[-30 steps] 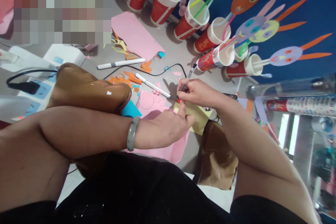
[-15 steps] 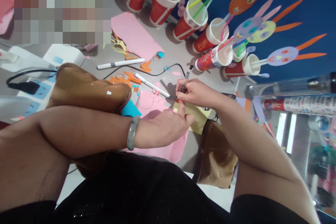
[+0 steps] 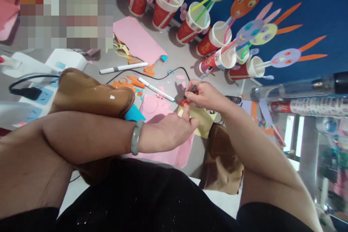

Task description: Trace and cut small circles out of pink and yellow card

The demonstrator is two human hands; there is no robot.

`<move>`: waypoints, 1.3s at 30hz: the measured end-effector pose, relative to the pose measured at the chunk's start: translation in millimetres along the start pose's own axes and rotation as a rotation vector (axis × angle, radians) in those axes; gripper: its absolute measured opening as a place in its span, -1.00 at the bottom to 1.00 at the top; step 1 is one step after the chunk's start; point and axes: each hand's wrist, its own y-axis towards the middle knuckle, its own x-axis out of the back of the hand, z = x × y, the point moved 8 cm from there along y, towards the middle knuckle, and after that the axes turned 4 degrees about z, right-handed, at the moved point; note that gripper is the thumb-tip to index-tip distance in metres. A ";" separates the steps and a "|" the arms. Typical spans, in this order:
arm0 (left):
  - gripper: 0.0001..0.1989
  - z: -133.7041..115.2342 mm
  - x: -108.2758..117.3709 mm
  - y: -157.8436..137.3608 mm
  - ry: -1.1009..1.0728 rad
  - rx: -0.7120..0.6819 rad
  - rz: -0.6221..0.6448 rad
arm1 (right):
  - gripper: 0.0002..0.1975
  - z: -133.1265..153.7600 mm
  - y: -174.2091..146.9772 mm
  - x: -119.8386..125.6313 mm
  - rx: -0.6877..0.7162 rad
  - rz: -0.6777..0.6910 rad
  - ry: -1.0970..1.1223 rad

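Head view: right hand (image 3: pixel 203 94) pinches a pen (image 3: pixel 206 73). Left hand (image 3: pixel 170 132) touches a red piece (image 3: pixel 185 103); its grip is unclear.

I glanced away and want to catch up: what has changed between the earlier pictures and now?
The pen in the right hand has tipped toward the picture's right, and more of the red piece near its fingers shows. Nothing was visibly taken hold of or let go: the left hand keeps a fingertip at the red piece. The marker stayed put; the view shifted slightly.
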 end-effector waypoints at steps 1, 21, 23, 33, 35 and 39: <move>-0.50 0.2 -0.7 0.7 -0.005 -0.002 0.013 | -0.91 -4.4 -0.9 0.4 -0.025 -0.006 0.023; -0.36 -3.3 -15.3 15.4 0.169 -0.009 -0.227 | -0.74 -41.7 -73.4 -14.6 0.083 -0.504 0.078; -0.39 -3.2 -19.6 17.4 0.173 -0.015 -0.261 | -0.75 -40.9 -76.7 -17.6 0.110 -0.524 0.058; -0.44 -0.9 -26.2 18.9 0.180 0.010 -0.278 | -0.78 -35.5 -80.1 -26.2 0.145 -0.507 0.083; -0.43 -0.9 -24.2 19.1 0.159 0.000 -0.257 | -0.75 -35.8 -85.4 -24.3 0.151 -0.507 0.062; -0.41 0.2 -23.4 21.1 0.178 -0.006 -0.259 | -0.70 -37.8 -102.3 -17.2 0.167 -0.579 0.067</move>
